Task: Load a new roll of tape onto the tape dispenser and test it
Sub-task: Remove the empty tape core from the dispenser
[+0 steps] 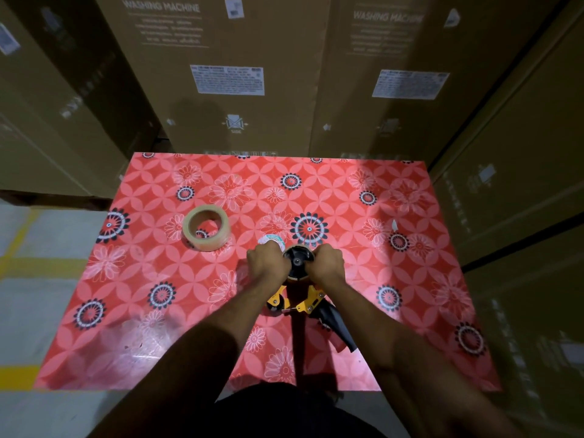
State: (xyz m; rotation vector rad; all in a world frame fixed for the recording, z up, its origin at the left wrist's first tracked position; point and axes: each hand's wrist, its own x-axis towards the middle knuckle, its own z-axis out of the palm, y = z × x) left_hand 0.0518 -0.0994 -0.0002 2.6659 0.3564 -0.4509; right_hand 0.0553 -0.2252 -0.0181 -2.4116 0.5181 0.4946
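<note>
From the head view, the tape dispenser (298, 289) lies on the red flowered counter (426, 279), and everything here is placed from it. Its black hub (297, 262) points away from the person, the yellow frame sits nearer them, and the black handle (338, 327) trails toward the counter's near edge.

The main risk, as I judge it, is the dispenser twisting or skating on the glossy cover while both hands work at the hub, since nothing pins the handle end. A thin brownish ring shows around the hub; if it is a spent core that comes off crookedly, it may jam. A serrated blade probably sits somewhere at the front end, though I cannot make it out.

The new roll of tape (206, 228) lies flat and untouched, well off to the dispenser's left and a little farther away. A small round label-like disc (270, 241) lies just beyond the hub.

The left hand (267, 263) is curled against the hub's left side, the right hand (327, 262) against its right. Both forearms reach straight forward. Each grip looks clenched around the hub's rim, though the fingertips are hidden, so I cannot tell exactly what they pinch.
</note>
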